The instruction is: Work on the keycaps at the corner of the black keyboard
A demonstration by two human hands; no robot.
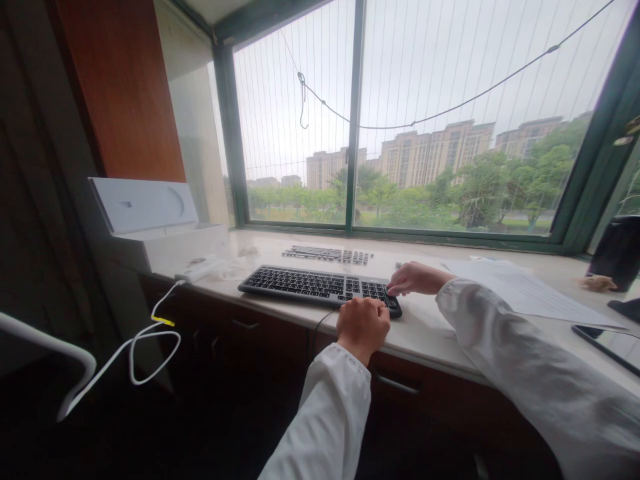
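Observation:
A black keyboard (305, 285) lies on the pale window counter (430, 327). My left hand (363, 327) is curled over the keyboard's near right corner, knuckles up, fingers hidden underneath. My right hand (415, 279) rests at the keyboard's far right end with its fingers pinched together on the keys there; what they pinch is too small to make out. Both arms wear white sleeves. A row of loose keycaps (327, 254) lies on the counter behind the keyboard.
A white box with its lid open (150, 220) stands at the left end, with a white power strip (200, 269) and cable (145, 340) hanging off the edge. Paper sheets (525, 290) lie right; a phone (607, 343) and a dark object (620, 253) sit far right. Drawers run beneath.

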